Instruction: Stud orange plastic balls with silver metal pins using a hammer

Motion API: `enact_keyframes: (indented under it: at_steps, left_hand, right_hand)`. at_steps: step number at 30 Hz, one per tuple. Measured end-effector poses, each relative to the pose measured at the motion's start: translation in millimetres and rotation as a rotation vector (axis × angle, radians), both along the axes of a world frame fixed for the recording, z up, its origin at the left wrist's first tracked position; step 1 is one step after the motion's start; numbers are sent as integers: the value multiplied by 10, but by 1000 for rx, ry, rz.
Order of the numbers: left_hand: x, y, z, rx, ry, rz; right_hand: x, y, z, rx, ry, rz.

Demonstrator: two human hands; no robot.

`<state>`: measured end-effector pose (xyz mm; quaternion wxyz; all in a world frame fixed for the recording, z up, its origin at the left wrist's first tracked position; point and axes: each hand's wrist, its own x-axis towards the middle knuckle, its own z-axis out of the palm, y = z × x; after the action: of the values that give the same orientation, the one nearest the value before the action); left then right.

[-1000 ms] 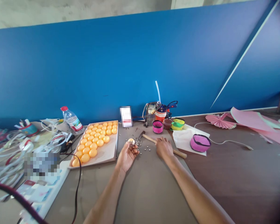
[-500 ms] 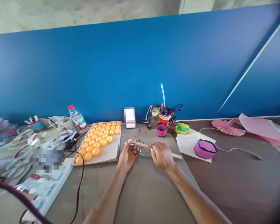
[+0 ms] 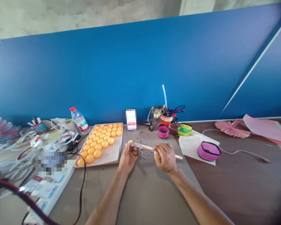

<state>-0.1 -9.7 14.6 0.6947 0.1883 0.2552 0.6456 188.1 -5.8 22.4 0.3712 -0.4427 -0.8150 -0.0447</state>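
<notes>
My left hand [image 3: 127,159] is closed round a small yellow ball [image 3: 130,143] held at its fingertips, just above the grey mat. My right hand [image 3: 164,157] grips the wooden handle of a small hammer [image 3: 148,147]. The hammer's head rests at the ball. A scatter of small shiny metal beads [image 3: 141,153] lies on the mat between the two hands. Left of my left hand stands a flat tray [image 3: 110,155] with several rows of yellow-orange balls [image 3: 98,142].
A water bottle [image 3: 79,120], white straps and cables [image 3: 25,147] crowd the left. Pink pots [image 3: 163,131], a cup of tools [image 3: 166,117] and a pink bowl [image 3: 209,151] on white paper sit behind and right. Pink paper fans [image 3: 231,128] lie far right. A dark cable [image 3: 83,175] crosses the front left.
My right hand picked the hammer up from the mat and brought its head to the ball in my left hand. The camera view shifted slightly.
</notes>
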Motion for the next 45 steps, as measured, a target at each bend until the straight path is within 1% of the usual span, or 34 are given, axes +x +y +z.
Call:
enact_keyframes:
  at_steps: [2, 6, 10, 15, 19, 25, 28, 30, 33, 39, 45]
  left_hand:
    - [-2, 2, 1, 5, 3, 5]
    - [-4, 1, 16, -21, 17, 33]
    - [9, -11, 41, -12, 17, 27]
    - [34, -21, 29, 35, 74, 14]
    - [32, -22, 19, 57, 80, 15]
    - [44, -20, 13, 56, 115, 27]
    - [45, -23, 12, 92, 126, 32]
    - [50, -28, 12, 106, 140, 37]
    - [60, -35, 10, 81, 147, 26]
    - [58, -23, -6, 79, 123, 54]
    - [46, -24, 24, 61, 101, -5]
  right_hand:
    - [-12, 1, -11, 2, 1, -3]
    - [-22, 5, -11, -27, -51, -74]
    - [-16, -5, 7, 13, 0, -65]
    - [-44, -7, -1, -53, -31, -95]
    - [-46, -19, 6, -21, 4, -94]
    - [-43, -24, 5, -50, -27, -132]
    - [-45, -28, 2, -9, 4, -109]
    - [-52, -35, 5, -10, 7, -97]
    - [-58, -48, 13, -34, -20, -114]
    - [-52, -52, 4, 12, -20, -104]
    - [-71, -28, -4, -47, -47, -164]
